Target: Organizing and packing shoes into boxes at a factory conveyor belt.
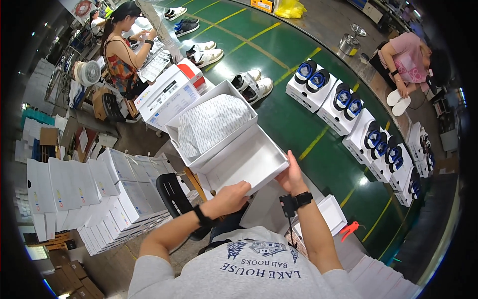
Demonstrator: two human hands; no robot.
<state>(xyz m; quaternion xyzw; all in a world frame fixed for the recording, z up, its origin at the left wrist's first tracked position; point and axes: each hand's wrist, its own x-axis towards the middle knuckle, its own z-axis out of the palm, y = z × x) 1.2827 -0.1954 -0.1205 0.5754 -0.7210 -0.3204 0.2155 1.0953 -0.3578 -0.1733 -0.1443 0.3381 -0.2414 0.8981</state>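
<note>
Both my hands are at an empty white shoebox lid [241, 158], its hollow side up. My left hand [230, 200] is closed at its near edge, fingers curled. My right hand [293, 175] grips the right corner, thumb up along the outside and the other fingers partly hidden beneath. Just beyond the lid, and touching it, is an open white shoebox [175, 133] lined with patterned white tissue paper [214, 122]. Whether lid and box are joined I cannot tell. A pair of white sneakers [255, 88] lies on the green belt behind the box.
Black-and-blue shoes [343, 97] sit on white boxes [301, 97] along the belt. White shoeboxes [132, 199] are stacked at left, near a black chair [173, 194]. A red air gun [351, 229] lies at right. Two people [124, 55] work nearby, one holding white insoles [398, 102].
</note>
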